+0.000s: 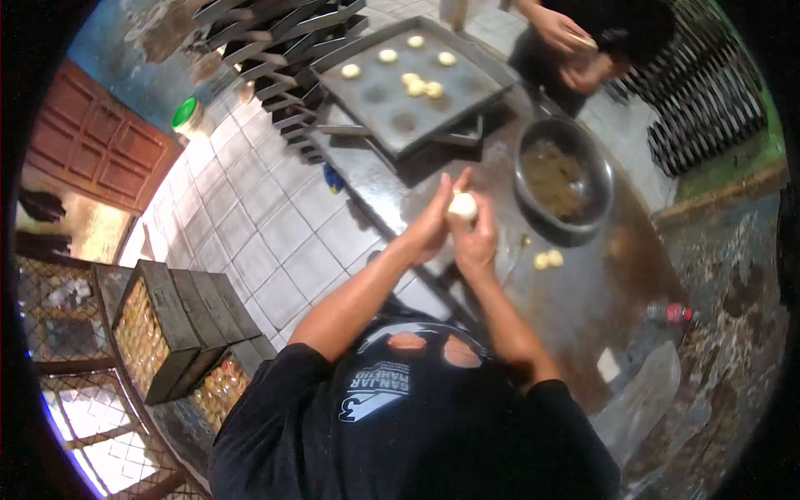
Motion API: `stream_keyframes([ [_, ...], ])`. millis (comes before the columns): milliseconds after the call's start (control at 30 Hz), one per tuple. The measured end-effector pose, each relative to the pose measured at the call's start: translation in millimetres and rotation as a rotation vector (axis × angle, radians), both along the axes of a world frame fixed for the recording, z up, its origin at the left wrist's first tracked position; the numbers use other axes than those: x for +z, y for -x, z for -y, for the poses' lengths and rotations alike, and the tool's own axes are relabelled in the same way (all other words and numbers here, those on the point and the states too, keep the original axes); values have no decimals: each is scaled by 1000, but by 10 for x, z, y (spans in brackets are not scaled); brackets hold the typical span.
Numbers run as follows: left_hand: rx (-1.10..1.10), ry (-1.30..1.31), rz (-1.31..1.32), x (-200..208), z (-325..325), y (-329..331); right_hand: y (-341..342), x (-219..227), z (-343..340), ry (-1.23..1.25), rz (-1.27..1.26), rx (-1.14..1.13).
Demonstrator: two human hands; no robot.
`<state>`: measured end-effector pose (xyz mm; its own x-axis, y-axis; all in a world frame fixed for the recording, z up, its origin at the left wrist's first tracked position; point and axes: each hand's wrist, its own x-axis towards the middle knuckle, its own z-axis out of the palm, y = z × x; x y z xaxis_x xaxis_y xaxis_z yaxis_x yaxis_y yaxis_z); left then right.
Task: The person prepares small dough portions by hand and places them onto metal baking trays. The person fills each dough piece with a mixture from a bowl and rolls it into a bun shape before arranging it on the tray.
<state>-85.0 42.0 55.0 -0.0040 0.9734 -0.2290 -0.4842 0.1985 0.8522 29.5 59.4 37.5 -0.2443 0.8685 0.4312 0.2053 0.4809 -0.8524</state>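
Observation:
A pale, round dough ball (462, 207) is held between my two hands over the near edge of the metal worktable (575, 333). My right hand (477, 242) is closed around its near and right side. From the left, my left hand (432, 218) cups it, with a thumb and a finger reaching past it; its other fingers are hidden. Just right of my hands, a pair of small dough balls (548, 259) lies on the table. Beyond them stands a round metal bowl (607, 187) with a yellowish-brown content.
A dark baking tray (367, 117) with several dough balls rests at the table's far left. Another person's hands (575, 58) work across the table. A red-capped bottle (669, 313) and a plastic bag (646, 400) lie at right. Filled crates (179, 317) stand at left.

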Motion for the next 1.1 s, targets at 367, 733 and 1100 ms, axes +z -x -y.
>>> stream_keyframes([
  [367,604,-48,-134,-593,-462,2505,2832,-55,-2094,495,427,361],
  [733,632,306,-251,-1333,585,3603,3590,-1516,-3208,-408,877,367],
  [1100,408,6,-228,-798,-270,3041,1857,-679,-3518,136,807,156],
])
